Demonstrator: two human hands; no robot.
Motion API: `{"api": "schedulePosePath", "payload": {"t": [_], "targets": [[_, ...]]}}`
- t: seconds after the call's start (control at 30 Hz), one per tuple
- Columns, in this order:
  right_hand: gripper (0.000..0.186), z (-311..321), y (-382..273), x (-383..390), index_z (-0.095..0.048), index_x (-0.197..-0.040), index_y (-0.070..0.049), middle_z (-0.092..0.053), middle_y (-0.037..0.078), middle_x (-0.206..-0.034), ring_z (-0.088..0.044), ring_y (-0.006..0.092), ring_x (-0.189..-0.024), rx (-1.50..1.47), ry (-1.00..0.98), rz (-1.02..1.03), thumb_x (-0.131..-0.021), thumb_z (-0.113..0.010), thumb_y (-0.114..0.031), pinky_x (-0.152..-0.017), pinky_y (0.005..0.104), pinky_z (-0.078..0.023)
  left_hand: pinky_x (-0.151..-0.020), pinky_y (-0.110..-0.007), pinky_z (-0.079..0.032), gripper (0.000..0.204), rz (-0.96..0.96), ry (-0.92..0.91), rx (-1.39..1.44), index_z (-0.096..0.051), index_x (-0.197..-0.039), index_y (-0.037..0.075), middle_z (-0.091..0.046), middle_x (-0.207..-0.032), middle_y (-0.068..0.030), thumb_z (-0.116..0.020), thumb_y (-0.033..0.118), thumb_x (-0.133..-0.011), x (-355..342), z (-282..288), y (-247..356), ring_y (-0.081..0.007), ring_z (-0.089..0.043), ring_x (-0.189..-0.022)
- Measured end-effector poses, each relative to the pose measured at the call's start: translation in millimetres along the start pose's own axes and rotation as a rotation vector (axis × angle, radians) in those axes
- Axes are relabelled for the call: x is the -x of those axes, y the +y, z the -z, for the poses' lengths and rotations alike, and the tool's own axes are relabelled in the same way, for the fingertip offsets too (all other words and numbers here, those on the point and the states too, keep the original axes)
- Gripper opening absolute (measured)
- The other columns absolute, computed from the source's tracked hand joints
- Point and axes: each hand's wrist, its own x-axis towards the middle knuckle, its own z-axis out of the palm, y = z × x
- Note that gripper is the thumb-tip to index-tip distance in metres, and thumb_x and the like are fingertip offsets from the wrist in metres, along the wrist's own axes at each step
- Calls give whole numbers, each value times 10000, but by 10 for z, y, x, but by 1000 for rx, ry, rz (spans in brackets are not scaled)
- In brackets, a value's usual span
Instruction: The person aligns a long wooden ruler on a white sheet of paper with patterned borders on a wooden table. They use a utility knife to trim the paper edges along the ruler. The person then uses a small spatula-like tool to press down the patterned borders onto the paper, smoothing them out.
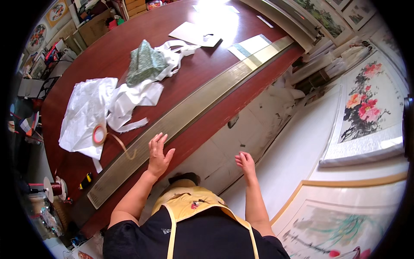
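Observation:
My left hand (158, 156) is open, fingers apart, on or just over the long translucent metallic-looking straightedge (194, 101) lying along the red-brown table's edge. Whether it touches is unclear. My right hand (245, 163) is in the air beyond the table edge, fingers loosely curled together, with nothing visible in them. Left of my left hand, a tape roll (98, 139) lies on crumpled white sheets (84, 110), a loose tan strip trailing onto the straightedge. A greenish patterned scrap (144, 64) sits among white offcuts, and a yellow-and-black cutter (85, 181) is near the straightedge's lower end.
The curved table (95, 56) holds papers (194, 33) at the back and a long rail (289, 17) at far right. A spool (55, 189) is at lower left. Framed and scroll paintings (366, 103) lean along the right side. Floor (228, 142) shows between table and paintings.

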Motion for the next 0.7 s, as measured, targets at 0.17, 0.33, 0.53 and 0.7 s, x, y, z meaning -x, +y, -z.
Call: {"api": "schedulePosePath", "payload": {"t": [0.17,0.33,0.53,0.7], "targets": [[325,169,-1578,-762,-626,-1275,-50,-728,60,-1072,-665,99,-929,-12,-233,267,-1069,-600,-300,-803,243,-531,-1152,-493,-355,565,23,68,17,-539,-1428,34,-492,-1454,-197,-722,229,-931,-861,-752,461,-394,-439,-1348],[337,713,-2223,-1577,-620,-1282,-47,-731,31,-1068,-659,97,-941,146,-297,256,-1062,-613,-303,-824,261,-520,-1144,-476,-361,532,36,103,59,-560,-1406,30,-510,-1439,-187,-709,242,-941,-1797,-1593,914,-382,-455,-1334],[336,1721,-2927,-2326,-609,-1299,-46,-728,47,-1101,-670,108,-955,250,-189,238,-1055,-625,-277,-826,261,-527,-1134,-477,-375,536,-91,-31,203,-552,-1403,42,-519,-1414,-191,-727,217,-928,-3167,-2543,1760,-387,-465,-1312],[326,2585,-3423,-3120,-615,-1290,-40,-725,39,-1079,-662,99,-944,195,-120,229,-1035,-657,-239,-811,244,-524,-1129,-462,-395,547,-191,-125,287,-555,-1400,39,-525,-1410,-181,-744,202,-913,-4130,-3298,2388,-386,-472,-1303]]}}
